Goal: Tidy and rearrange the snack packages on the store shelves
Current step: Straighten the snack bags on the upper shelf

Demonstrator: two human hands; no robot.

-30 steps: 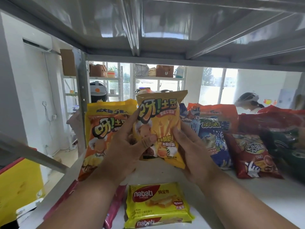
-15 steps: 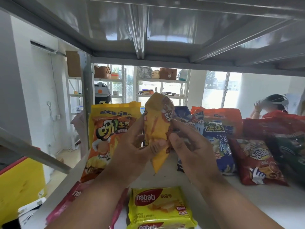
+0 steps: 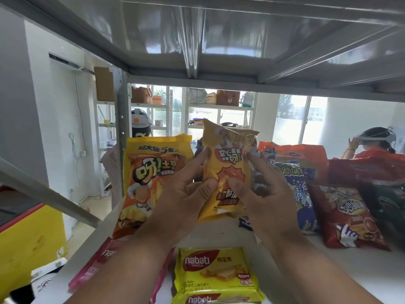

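A small yellow snack bag [image 3: 226, 163] is held upright above the white shelf [image 3: 317, 270], back side toward me. My left hand [image 3: 184, 194] grips its left edge with the thumb on the front. My right hand [image 3: 263, 191] pinches its right edge. Behind it on the left leans a large yellow-orange chip bag [image 3: 149, 178]. To the right stand a blue bag [image 3: 300, 194] and a red bag [image 3: 348, 216]. A yellow Nabati wafer pack [image 3: 215, 275] lies flat at the front, beside a pink Nabati pack [image 3: 100, 262] that my left arm partly hides.
The metal underside of the upper shelf [image 3: 197, 40] hangs low overhead. A grey upright post [image 3: 122, 139] stands at the left. More orange and dark bags [image 3: 383, 183] crowd the back right. People with headsets show beyond the shelf. A yellow box [image 3: 28, 242] sits lower left.
The small yellow bag was turned around between my hands, from front face through edge-on to its back face. The view shifted slightly lower and closer.
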